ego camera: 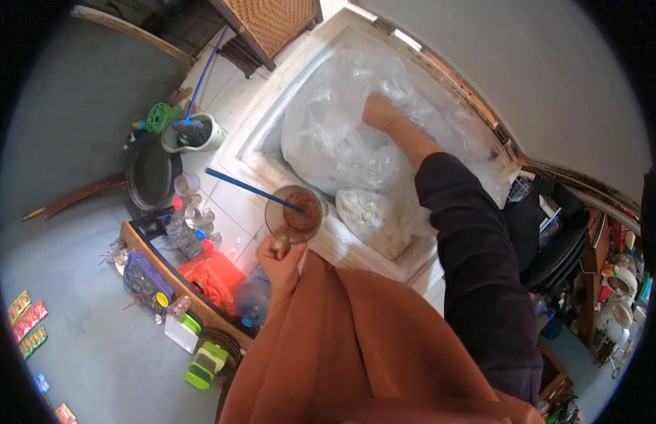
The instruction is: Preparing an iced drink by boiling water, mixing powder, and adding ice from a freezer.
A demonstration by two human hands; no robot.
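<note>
My left hand (281,263) grips the handle of a clear glass mug (271,222). Inside the mug is a brown drink (302,212), with a long blue straw or stirrer (248,187) leaning out to the left. My right hand (381,112) reaches into a large clear plastic bag (333,140) inside an open chest freezer (264,169). Plastic covers the fingers, so their grip is hidden. Nearer to me in the freezer lies a smaller tied plastic bag (367,217) with whitish contents.
Left of the freezer stand a bucket (219,139) with a blue brush, a black tub (150,172) and several plastic bottles. A red plastic bag (214,278) and a large water bottle (252,297) sit by my left forearm. Black stacked chairs (555,259) are at the right.
</note>
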